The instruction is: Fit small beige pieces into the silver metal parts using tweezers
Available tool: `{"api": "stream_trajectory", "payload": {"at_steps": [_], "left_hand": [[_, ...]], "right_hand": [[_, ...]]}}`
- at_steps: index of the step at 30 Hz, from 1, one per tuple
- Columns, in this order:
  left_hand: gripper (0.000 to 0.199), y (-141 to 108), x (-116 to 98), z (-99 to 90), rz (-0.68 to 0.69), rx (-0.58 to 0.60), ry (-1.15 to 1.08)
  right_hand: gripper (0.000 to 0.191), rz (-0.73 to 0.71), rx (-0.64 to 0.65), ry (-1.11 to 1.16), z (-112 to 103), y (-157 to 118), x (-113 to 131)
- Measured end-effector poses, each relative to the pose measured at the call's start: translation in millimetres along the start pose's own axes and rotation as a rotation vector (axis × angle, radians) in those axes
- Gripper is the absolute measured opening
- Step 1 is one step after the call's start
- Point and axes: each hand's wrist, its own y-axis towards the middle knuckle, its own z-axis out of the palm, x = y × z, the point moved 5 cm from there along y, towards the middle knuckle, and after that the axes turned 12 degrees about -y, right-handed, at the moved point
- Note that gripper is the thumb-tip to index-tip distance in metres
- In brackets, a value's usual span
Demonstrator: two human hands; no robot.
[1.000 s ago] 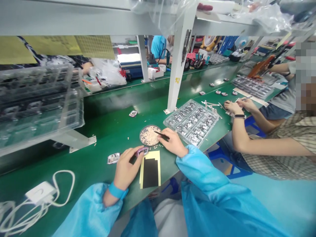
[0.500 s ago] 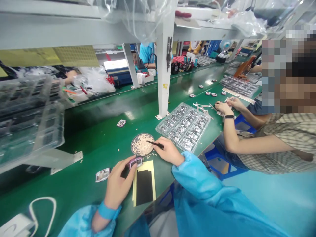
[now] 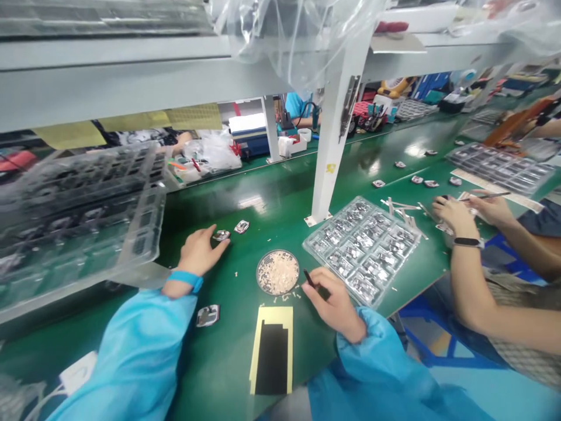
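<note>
My left hand (image 3: 199,251) reaches forward over the green bench, its fingertips on a small metal-framed part (image 3: 221,235). A second such part (image 3: 242,226) lies just right of it. My right hand (image 3: 332,299) rests near the bench's front edge, gripping dark tweezers (image 3: 309,278) whose tip points at a round dish of tiny pale pieces (image 3: 277,272). A third part (image 3: 207,316) lies beside my left sleeve. A yellow sheet with a black panel (image 3: 272,356) lies at the front edge between my arms.
A clear tray of parts (image 3: 362,248) sits right of the dish. A white post (image 3: 328,158) stands behind it. Stacked clear trays (image 3: 79,210) fill the left. A co-worker's hands (image 3: 456,213) work at the right, with loose parts and another tray (image 3: 499,166) beyond.
My left hand left the spot by the yellow sheet and reached forward-left to the part on the bench. The right hand drew back slightly from the dish. The camera view shifted.
</note>
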Motion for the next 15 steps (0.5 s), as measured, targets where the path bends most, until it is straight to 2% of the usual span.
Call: {"api": "stream_trajectory", "payload": {"at_steps": [3, 6, 8, 10, 11, 13, 15], "left_hand": [[0.064, 12.8, -22.6, 23.6, 0.033, 0.033, 0.011], [0.057, 21.3, -38.6, 38.0, -0.021, 0.009, 0.004], [0.049, 22.2, -43.9, 38.9, -0.050, -0.017, -0.001], [0.044, 14.4, -48.3, 31.0, -0.043, -0.063, -0.071], [0.044, 6.0, -50.7, 25.0, -0.031, -0.080, -0.159], [0.048, -19.9, -55.5, 13.4, -0.031, -0.056, -0.481], [0.057, -55.6, -61.1, 8.8, -0.094, 0.082, -0.894]], "right_hand": [[0.025, 0.030, -0.025, -0.076, -3.4, -2.6, -6.1], [0.034, 0.117, -0.044, -0.086, -5.9, -5.8, -13.4], [0.033, 0.146, -0.022, -0.034, -5.7, -7.4, -14.8], [0.029, 0.115, 0.029, 0.004, -3.4, -8.2, -11.5], [0.028, 0.085, 0.065, 0.009, -1.2, -8.3, -8.8], [0.029, 0.021, 0.129, -0.006, 4.2, -7.9, -2.0], [0.032, -0.032, 0.168, -0.046, 10.6, -5.8, 5.8]]}}
